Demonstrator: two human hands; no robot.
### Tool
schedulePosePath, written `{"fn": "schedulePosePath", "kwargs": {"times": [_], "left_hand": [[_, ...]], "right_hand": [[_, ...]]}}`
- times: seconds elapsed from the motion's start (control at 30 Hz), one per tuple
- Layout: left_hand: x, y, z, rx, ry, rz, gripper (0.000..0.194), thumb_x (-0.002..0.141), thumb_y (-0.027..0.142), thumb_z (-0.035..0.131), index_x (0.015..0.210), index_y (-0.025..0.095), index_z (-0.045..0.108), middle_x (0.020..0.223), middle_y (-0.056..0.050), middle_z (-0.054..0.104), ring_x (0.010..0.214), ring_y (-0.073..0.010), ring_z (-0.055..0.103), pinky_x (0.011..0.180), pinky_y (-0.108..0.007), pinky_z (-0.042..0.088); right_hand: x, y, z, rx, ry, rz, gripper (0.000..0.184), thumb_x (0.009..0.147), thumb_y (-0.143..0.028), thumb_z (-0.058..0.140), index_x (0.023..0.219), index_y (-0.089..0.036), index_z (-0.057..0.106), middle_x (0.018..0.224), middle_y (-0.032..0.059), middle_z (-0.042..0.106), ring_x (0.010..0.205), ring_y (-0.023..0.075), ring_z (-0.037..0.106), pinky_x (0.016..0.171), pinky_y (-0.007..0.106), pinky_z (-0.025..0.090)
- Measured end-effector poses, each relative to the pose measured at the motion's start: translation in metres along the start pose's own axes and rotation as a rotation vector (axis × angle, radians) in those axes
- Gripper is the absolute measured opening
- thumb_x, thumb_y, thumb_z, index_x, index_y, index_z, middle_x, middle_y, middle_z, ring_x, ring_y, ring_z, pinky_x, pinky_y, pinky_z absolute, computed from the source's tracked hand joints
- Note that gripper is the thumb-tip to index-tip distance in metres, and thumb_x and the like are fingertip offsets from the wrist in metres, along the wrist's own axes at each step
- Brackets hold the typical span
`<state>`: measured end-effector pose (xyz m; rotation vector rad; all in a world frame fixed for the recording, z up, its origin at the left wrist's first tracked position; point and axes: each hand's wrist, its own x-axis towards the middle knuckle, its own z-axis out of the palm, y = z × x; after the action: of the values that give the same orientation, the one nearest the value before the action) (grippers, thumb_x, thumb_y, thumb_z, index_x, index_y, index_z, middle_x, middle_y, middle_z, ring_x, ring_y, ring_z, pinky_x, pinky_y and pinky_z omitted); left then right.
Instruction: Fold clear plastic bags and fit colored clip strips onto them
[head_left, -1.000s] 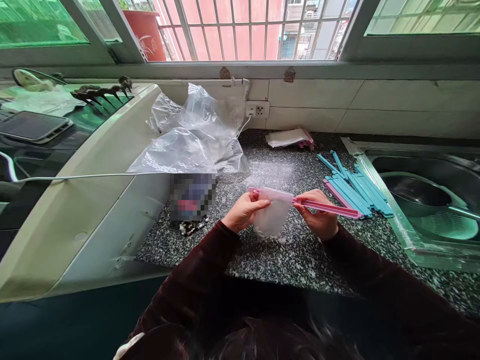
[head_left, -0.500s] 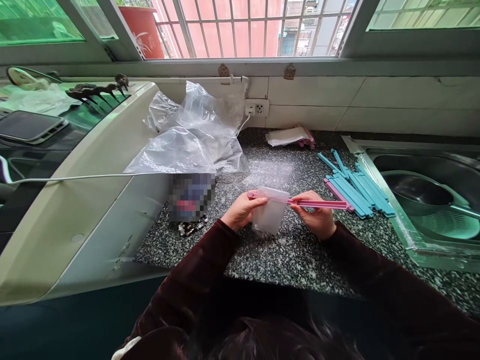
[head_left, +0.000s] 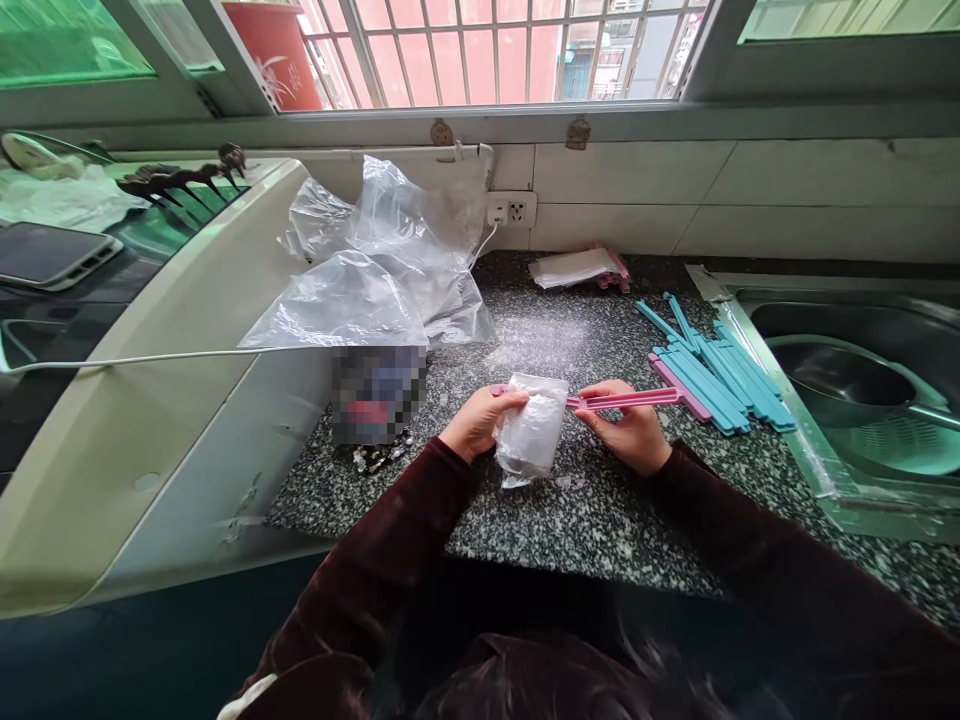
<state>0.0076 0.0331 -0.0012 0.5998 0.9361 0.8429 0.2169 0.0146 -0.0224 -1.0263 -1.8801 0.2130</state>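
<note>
A small clear plastic bag (head_left: 534, 430) hangs between my hands, with its upper part across a long pink bag clip (head_left: 630, 399). My left hand (head_left: 478, 420) is closed on the bag's left edge and the clip's left end, thumb in front. Just right of the bag, my right hand (head_left: 626, 425) pinches the clip, whose right part sticks out past the fingers. To the right lie several blue bag clips (head_left: 712, 375) in a loose pile, with another pink clip (head_left: 681, 388) along their left side.
A crumpled clear plastic sheet (head_left: 367, 290) covers the back left, above a blurred-out item (head_left: 379, 395). Near the wall lies a stack of flat bags (head_left: 574, 268) with pink clips. The sink (head_left: 814, 440) holding a pan is at right; a white cable (head_left: 150, 360) crosses the left.
The bag between my hands has turned and creased, its lower end now swung toward me. My hands keep their hold on the pink clip, and the view has shifted slightly.
</note>
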Motion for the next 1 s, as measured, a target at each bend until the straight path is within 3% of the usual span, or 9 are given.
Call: {"fn": "schedulePosePath", "kwargs": {"times": [0.17,0.47,1.0], "left_hand": [[0.0,0.003,0.001,-0.038,0.042,0.026,0.018,0.049,0.013,0.078,0.057,0.009,0.062,0.05,-0.001,0.06,0.045,-0.0085,0.051,0.05,-0.022,0.035],[0.001,0.003,0.001,-0.081,0.047,0.074,0.019,0.047,0.016,0.078,0.058,0.009,0.063,0.051,-0.001,0.061,0.047,-0.0091,0.052,0.05,-0.022,0.036],[0.001,-0.003,0.001,0.059,0.034,0.088,0.027,0.046,0.022,0.081,0.061,0.01,0.062,0.056,-0.001,0.06,0.051,-0.0091,0.05,0.054,-0.023,0.035]], "right_hand": [[0.001,0.002,-0.005,-0.007,0.046,0.019,0.016,0.078,-0.03,0.066,0.089,-0.021,0.064,0.089,0.0066,0.07,0.085,0.0203,0.066,0.077,0.037,0.055],[0.002,-0.003,-0.012,-0.052,0.211,0.038,0.014,0.083,-0.028,0.059,0.093,-0.02,0.063,0.092,0.0074,0.07,0.081,0.0194,0.064,0.069,0.035,0.054],[0.006,-0.013,-0.012,-0.004,0.146,-0.05,0.005,0.083,-0.022,0.058,0.08,-0.022,0.062,0.083,0.0056,0.068,0.08,0.0199,0.062,0.075,0.039,0.051]]}}
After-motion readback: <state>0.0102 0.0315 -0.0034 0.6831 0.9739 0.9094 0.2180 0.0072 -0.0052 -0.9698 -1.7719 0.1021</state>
